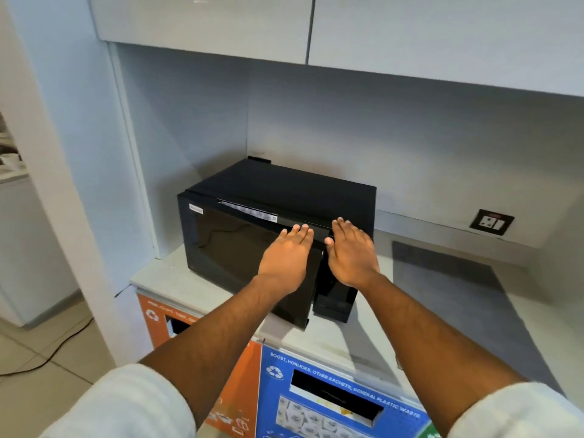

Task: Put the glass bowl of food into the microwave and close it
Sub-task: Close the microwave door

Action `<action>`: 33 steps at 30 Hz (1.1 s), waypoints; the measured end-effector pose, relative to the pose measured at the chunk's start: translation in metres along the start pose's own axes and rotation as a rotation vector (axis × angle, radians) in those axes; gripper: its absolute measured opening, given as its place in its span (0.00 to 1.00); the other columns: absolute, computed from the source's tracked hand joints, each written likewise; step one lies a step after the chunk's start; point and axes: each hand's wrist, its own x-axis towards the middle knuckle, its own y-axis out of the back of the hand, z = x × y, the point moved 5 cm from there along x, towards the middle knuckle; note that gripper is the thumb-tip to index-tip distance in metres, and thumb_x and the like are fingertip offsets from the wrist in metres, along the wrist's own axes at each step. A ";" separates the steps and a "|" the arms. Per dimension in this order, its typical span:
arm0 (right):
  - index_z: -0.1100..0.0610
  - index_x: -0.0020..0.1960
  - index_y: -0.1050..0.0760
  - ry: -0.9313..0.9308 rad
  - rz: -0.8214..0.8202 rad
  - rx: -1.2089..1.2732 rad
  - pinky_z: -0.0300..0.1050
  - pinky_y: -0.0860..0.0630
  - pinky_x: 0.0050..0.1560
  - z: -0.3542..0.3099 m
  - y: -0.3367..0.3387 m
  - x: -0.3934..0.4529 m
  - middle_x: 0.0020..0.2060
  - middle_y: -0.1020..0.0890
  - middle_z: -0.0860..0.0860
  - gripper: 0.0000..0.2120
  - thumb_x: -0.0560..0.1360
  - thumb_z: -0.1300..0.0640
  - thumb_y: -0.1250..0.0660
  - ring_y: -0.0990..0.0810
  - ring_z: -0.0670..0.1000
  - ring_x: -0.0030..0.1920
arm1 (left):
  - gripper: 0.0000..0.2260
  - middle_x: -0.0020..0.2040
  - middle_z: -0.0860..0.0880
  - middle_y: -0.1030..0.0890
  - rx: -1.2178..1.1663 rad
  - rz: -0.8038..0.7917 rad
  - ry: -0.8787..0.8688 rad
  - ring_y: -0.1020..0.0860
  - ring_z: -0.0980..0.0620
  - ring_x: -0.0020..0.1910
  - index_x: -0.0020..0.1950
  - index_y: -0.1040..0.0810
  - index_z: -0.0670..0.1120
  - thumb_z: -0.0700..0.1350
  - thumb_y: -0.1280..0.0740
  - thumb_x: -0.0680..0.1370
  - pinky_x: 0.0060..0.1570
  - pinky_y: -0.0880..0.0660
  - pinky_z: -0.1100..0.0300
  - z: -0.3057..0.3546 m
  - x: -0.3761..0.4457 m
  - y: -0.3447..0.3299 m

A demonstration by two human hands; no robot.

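Far left: tiled floor (63, 352) with a dark cable (53, 355) trailing across it; white pillar (63, 184) rising beside it.

Left-centre: orange recycling bin front (158, 317) under the pale tabletop (177, 279). Black microwave (284, 191) standing on that tabletop in the corner under white upper cabinets (202, 17). Dark glass door (234, 248) nearly shut, its right edge standing slightly proud of the body, a narrow gap showing at the lower right corner. White label strip along the top front edge.

Centre: left hand (284, 257) laid flat on the right part of the door, palm down, fingers straight and close together, tips at the door's top edge. Left grip spread flat, clamped on nothing. Bare forearm, white sleeve (126, 406) at the elbow.

Just right of it: right hand (350, 251) flat over the control panel side of the microwave, fingers extended, thumb pointing toward the left hand; hands near but apart. Right grip likewise flat and holding nothing.

Glass bowl of food: not visible; interior hidden behind the dark door, contents cannot be told.

Lower centre-right: blue recycling bin front (331, 393) with white lettering and a slot.

Right: grey mat (442, 279) on the tabletop; wall socket (491, 221) above it.
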 end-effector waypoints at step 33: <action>0.48 0.81 0.39 -0.232 0.106 0.031 0.51 0.46 0.82 -0.009 0.001 0.006 0.81 0.35 0.46 0.27 0.85 0.41 0.48 0.41 0.48 0.82 | 0.35 0.83 0.44 0.45 -0.061 0.053 -0.125 0.47 0.47 0.82 0.82 0.47 0.44 0.37 0.35 0.78 0.79 0.51 0.52 -0.015 0.054 -0.026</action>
